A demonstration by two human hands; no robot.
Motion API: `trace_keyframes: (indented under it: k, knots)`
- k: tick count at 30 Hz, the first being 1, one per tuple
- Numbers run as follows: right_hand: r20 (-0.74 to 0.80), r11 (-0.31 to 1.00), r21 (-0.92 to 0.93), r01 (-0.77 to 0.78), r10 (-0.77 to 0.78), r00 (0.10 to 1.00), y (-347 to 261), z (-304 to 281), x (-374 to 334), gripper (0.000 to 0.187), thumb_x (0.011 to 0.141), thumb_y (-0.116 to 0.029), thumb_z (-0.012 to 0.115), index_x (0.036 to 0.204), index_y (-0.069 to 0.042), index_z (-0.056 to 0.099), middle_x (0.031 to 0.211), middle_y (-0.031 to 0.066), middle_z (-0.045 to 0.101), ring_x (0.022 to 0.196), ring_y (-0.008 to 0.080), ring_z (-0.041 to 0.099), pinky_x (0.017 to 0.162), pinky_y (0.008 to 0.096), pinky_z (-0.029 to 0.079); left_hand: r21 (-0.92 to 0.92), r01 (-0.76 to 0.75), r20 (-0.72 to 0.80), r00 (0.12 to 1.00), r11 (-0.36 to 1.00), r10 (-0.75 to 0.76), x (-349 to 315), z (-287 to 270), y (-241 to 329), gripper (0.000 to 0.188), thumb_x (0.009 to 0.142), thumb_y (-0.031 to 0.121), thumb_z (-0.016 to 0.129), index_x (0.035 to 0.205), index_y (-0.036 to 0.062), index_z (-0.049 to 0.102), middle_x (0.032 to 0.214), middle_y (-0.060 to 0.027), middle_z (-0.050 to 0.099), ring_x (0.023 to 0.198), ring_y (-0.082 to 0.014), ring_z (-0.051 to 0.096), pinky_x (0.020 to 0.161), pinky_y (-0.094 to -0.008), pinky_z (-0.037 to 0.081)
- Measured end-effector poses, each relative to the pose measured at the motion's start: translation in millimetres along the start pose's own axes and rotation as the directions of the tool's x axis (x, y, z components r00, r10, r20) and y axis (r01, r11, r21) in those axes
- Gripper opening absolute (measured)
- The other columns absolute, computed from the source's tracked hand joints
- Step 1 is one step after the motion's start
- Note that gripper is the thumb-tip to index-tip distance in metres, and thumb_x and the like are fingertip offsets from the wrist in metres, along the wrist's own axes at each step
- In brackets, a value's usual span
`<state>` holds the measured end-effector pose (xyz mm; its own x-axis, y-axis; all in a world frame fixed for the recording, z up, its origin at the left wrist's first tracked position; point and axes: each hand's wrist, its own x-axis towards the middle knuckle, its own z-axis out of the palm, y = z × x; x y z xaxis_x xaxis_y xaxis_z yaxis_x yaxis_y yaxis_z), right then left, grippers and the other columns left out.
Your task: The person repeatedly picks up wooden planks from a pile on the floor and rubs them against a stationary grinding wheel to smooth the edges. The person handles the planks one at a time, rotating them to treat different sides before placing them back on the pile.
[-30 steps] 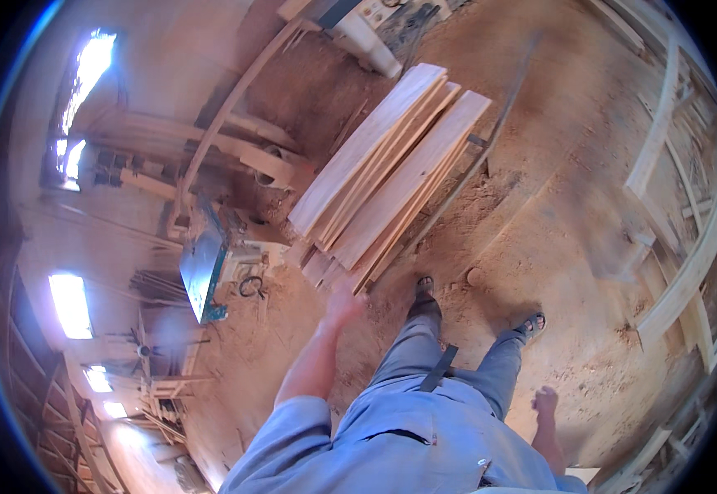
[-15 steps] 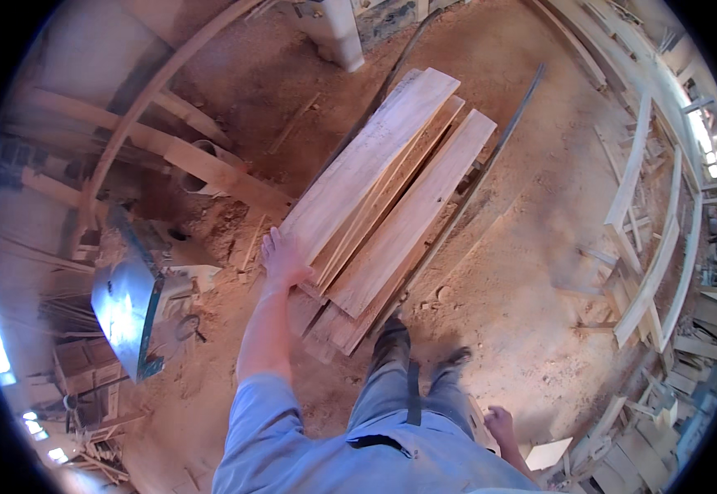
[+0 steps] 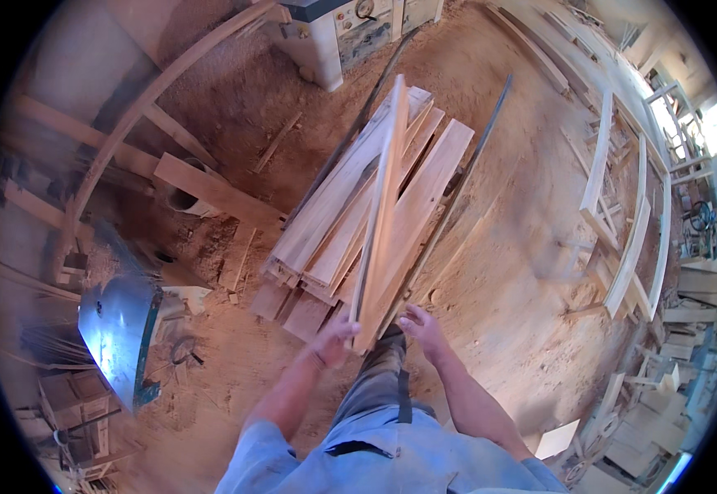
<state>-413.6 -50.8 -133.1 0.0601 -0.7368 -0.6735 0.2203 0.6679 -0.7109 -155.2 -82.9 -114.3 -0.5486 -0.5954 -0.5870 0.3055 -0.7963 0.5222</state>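
A stack of long, sawn wooden boards (image 3: 325, 206) lies in front of me, its near end closest to my legs. One wooden board (image 3: 385, 214) is tipped up on its edge over the right part of the stack. At that board's near end, my left hand (image 3: 336, 340) grips its left side, with the fingers partly hidden. My right hand (image 3: 424, 331) is just right of the same end, its fingers apart and a small gap between it and the wood.
Sawdust covers the floor. A dark rail (image 3: 465, 181) runs along the stack's right side. A machine with a shiny metal table (image 3: 119, 329) stands at left, and a grey machine cabinet (image 3: 325, 58) at the far side. Long curved timbers (image 3: 634, 247) lean at right.
My left hand has moved from the stack's left edge to its near end and taken hold of a board, now tipped up. My right hand has come forward from beside my body.
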Motion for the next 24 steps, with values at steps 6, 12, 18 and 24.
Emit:
trace_keyframes:
  k: [6,12,18,24]
  knots:
    - [0.034,0.979,0.184,-0.090,0.085,0.996,12,38,-91,0.063,0.082,-0.006,0.075,0.139,0.002,0.047,0.120,0.0153,0.066,0.103,0.0249,0.068,0.095,0.0421,0.056,-0.494,0.157,0.197,0.978,0.855,-0.066,-102,49,-113,0.068,0.087,0.016,0.072,0.146,-0.0019,0.043,0.140,-0.0183,0.057,0.129,-0.0326,0.057,0.112,-0.0547,0.043]
    - [-0.021,0.990,-0.065,0.124,-0.126,0.992,59,71,-162,0.056,0.076,-0.007,0.076,0.127,0.007,0.057,0.105,0.0155,0.070,0.087,0.0239,0.070,0.084,0.0364,0.058,-0.214,0.075,0.298,0.955,0.974,-0.008,-167,12,-154,0.051,0.082,0.011,0.077,0.129,0.0028,0.059,0.114,-0.0073,0.068,0.106,-0.0222,0.064,0.103,-0.0440,0.048]
    - [-0.044,0.920,-0.348,0.183,-0.211,0.977,86,125,-261,0.049,0.071,-0.007,0.075,0.116,0.009,0.064,0.099,0.0111,0.070,0.085,0.0172,0.067,0.079,0.0309,0.054,-0.201,0.029,0.121,0.993,0.979,-0.005,-224,-27,-189,0.038,0.097,0.029,0.062,0.127,0.0052,0.062,0.120,-0.0077,0.068,0.109,-0.0196,0.065,0.099,-0.0382,0.049]
    - [0.201,0.802,-0.564,0.198,-0.100,0.975,70,205,-309,0.054,0.073,-0.008,0.073,0.123,0.006,0.062,0.101,0.0124,0.072,0.089,0.0193,0.067,0.084,0.0333,0.053,-0.430,-0.336,-0.225,0.939,0.838,0.261,-245,-88,-125,0.042,0.102,0.035,0.054,0.130,0.0037,0.059,0.126,-0.0129,0.066,0.116,-0.0280,0.064,0.101,-0.0446,0.050]
